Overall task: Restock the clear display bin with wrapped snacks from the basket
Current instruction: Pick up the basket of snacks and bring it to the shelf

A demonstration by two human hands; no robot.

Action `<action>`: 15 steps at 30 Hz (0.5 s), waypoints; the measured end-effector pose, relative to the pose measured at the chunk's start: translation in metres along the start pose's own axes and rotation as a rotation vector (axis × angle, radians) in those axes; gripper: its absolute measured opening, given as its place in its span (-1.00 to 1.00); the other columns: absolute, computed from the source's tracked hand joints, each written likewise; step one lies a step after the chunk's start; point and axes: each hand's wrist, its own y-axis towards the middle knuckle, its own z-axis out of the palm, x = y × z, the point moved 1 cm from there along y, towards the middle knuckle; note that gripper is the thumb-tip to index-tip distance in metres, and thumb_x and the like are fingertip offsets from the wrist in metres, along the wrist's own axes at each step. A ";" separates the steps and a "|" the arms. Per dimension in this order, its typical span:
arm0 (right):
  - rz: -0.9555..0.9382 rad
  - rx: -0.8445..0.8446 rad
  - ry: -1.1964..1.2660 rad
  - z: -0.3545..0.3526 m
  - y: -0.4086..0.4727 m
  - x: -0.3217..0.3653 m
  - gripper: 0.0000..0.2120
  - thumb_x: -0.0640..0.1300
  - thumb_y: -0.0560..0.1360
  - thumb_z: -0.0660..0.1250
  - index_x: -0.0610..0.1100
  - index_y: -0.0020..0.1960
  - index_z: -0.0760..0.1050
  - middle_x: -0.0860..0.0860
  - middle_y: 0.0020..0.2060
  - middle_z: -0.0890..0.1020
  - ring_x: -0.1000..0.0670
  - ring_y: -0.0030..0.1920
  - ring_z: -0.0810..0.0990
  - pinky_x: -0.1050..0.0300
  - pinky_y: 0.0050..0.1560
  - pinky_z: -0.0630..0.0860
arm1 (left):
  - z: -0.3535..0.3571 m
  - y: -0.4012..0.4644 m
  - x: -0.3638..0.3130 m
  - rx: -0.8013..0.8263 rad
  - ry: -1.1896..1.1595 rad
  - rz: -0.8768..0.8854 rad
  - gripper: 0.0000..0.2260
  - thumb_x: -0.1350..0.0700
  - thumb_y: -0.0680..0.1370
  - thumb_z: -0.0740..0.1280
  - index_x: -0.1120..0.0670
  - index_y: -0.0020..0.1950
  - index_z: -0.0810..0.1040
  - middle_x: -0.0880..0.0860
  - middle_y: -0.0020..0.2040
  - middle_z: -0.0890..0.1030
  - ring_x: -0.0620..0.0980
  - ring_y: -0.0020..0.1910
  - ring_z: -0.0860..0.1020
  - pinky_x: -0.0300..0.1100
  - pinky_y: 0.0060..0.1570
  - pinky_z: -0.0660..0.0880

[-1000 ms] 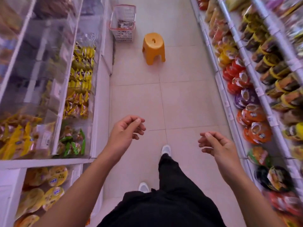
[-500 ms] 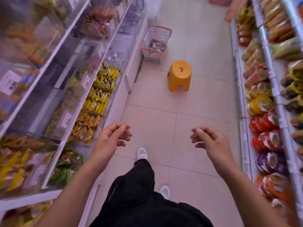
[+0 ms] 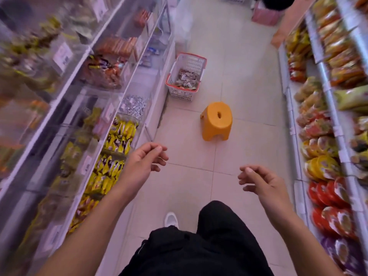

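- In the lower half of the frame, we see our left hand and right hand held out over the tiled floor, fingers loosely curled and apart, holding nothing.
- Above them, at upper centre, the basket sits on the floor against the base of the left-hand shelving, with a heap of wrapped snacks inside. It is well apart from both hands.
- The basket's long axis runs up the frame, roughly along the aisle.
- The orange stool stands between our hands and the basket, slightly to the right of the line to it.
- The left hand looks the nearer to the basket, as both lie toward the left side of the aisle; we judge it the likelier to reach in first.
- A clear display bin holding silvery wrapped pieces sits on the left shelving just left of and below the basket; we judge this the likely bin to refill, though blur keeps us from being certain.
- We judge that we must close on the basket, skirting the stool, before any snack can be picked up.
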 end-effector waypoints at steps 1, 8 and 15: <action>0.007 -0.020 0.005 -0.003 0.017 0.003 -0.84 -0.17 0.60 0.27 -0.13 0.01 0.64 -0.07 -0.21 0.69 0.01 -0.19 0.67 0.18 -0.19 0.62 | 0.008 0.021 -0.007 0.013 0.003 -0.007 -0.83 0.19 0.64 0.24 0.08 -0.03 0.62 0.06 -0.22 0.66 -0.05 -0.26 0.58 -0.25 -0.29 0.47; 0.057 -0.029 0.033 -0.020 0.165 0.023 -0.85 -0.14 0.60 0.28 -0.12 0.00 0.63 -0.06 -0.19 0.70 -0.03 -0.17 0.67 0.16 -0.19 0.59 | 0.074 0.152 -0.033 0.024 0.025 -0.052 -0.84 0.21 0.64 0.24 0.10 -0.03 0.61 0.03 -0.24 0.66 -0.06 -0.29 0.57 -0.24 -0.29 0.45; -0.022 0.157 0.005 -0.013 0.313 0.111 -0.85 -0.19 0.59 0.30 -0.12 -0.03 0.64 -0.09 -0.23 0.70 -0.01 -0.22 0.65 0.15 -0.21 0.58 | 0.090 0.245 -0.091 -0.082 0.013 -0.019 -0.84 0.21 0.64 0.25 0.11 -0.01 0.63 0.08 -0.20 0.67 -0.02 -0.23 0.60 -0.24 -0.28 0.50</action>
